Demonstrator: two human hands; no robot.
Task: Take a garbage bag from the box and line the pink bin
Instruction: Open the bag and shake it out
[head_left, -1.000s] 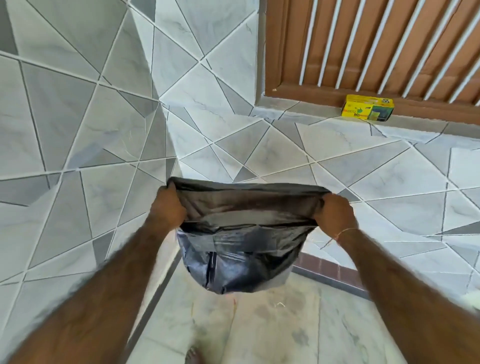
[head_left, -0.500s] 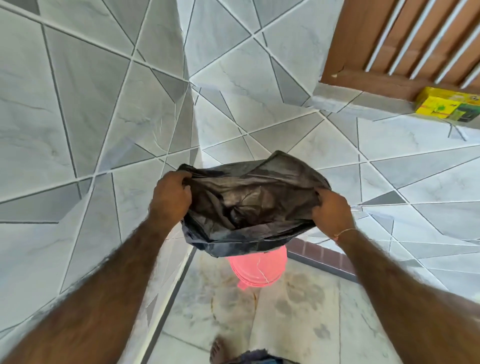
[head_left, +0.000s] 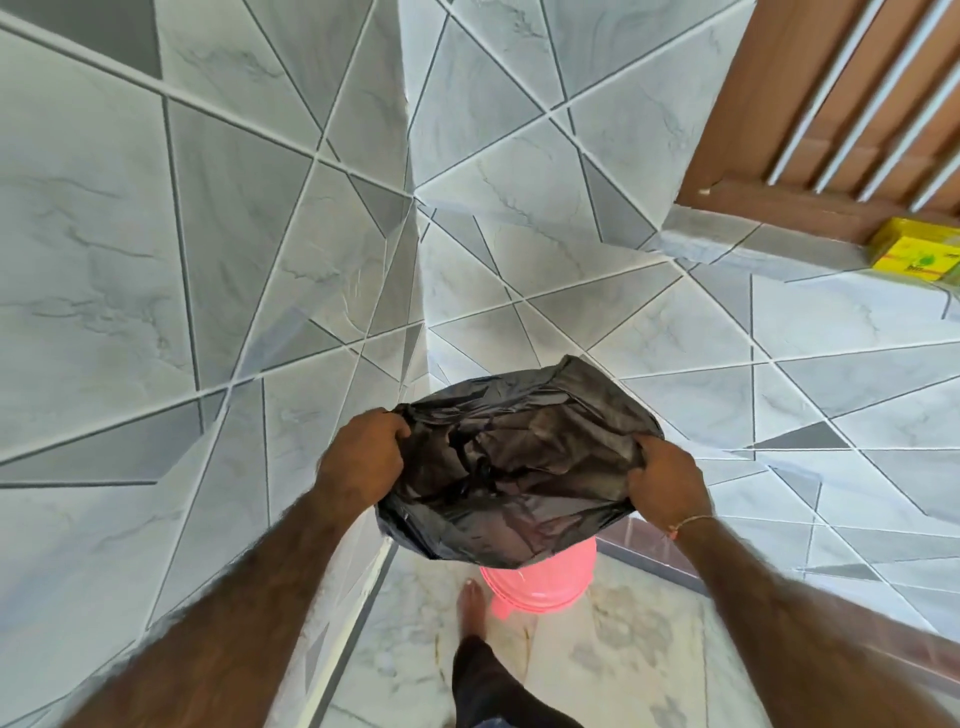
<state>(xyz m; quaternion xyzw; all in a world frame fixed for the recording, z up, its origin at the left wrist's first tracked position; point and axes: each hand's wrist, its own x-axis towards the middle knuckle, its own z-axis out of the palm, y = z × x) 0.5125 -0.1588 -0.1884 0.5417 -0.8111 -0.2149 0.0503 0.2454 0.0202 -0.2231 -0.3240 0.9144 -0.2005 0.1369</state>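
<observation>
Lowered garbage bag (head_left: 519, 467) now hides most of pink bin (head_left: 535, 584).

The yellow box (head_left: 917, 256) carries printing, but it is too blurred to read.

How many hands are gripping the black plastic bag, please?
2: the left hand grips the black plastic garbage bag at its left rim, the right hand at its right.

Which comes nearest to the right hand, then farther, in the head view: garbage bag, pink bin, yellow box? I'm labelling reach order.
1. garbage bag: gripped by the right hand, stretched to its left.
2. pink bin: on the floor, below the bag.
3. yellow box: on the ledge, far upper right.
</observation>
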